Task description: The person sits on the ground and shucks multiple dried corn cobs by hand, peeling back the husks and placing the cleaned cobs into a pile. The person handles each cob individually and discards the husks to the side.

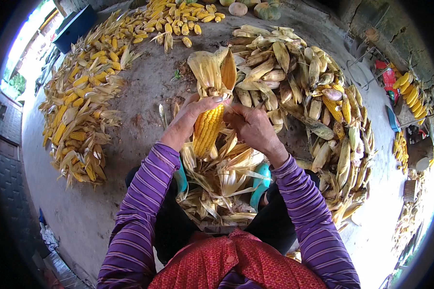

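Note:
My left hand (187, 117) grips a yellow ear of corn (208, 132), its thumb pressed across the stem end. The kernels are bare and point down toward my lap. Dry husk leaves (207, 70) are folded back from the stem and stand up beyond my thumb. Close against the ear's right side, my right hand (255, 126) has its fingers curled together at the husk's base; a pale strand of husk seems pinched there, partly hidden by the fingers. Below both hands, loose stripped husks (228, 173) lie heaped between my turquoise shoes (261, 184).
To the right lies a large pile of unhusked corn ears (322, 108). Ears with husks pulled back (79, 108) are heaped on the left, and bare ears (177, 21) lie at the far side near several pumpkins (267, 11). A dark blue bin (76, 29) stands far left.

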{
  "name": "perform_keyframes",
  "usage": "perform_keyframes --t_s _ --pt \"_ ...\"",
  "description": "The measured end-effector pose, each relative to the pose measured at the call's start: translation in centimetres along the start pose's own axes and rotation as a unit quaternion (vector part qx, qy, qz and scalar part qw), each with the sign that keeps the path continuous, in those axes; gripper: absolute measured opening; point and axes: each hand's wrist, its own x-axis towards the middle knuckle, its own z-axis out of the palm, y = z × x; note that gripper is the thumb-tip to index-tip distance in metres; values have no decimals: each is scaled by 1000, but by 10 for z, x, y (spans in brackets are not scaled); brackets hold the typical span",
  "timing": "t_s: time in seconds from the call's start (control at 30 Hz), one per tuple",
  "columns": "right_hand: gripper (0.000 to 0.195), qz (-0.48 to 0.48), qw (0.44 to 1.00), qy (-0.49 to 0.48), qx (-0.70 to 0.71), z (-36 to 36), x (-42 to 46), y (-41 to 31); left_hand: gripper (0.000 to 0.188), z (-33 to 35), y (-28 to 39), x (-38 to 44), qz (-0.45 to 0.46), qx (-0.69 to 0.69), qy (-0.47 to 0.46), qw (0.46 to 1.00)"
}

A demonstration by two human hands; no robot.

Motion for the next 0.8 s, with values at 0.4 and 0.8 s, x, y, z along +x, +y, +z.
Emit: perform_keyframes --t_s 0.4,0.8 --pt "22 -104 982 5 157 -52 -12 -29 43 -1 -15 20 177 555 3 813" --pt "52 136 968 211 -5 -21 30 28 41 46 -20 -6 211 630 18 748"
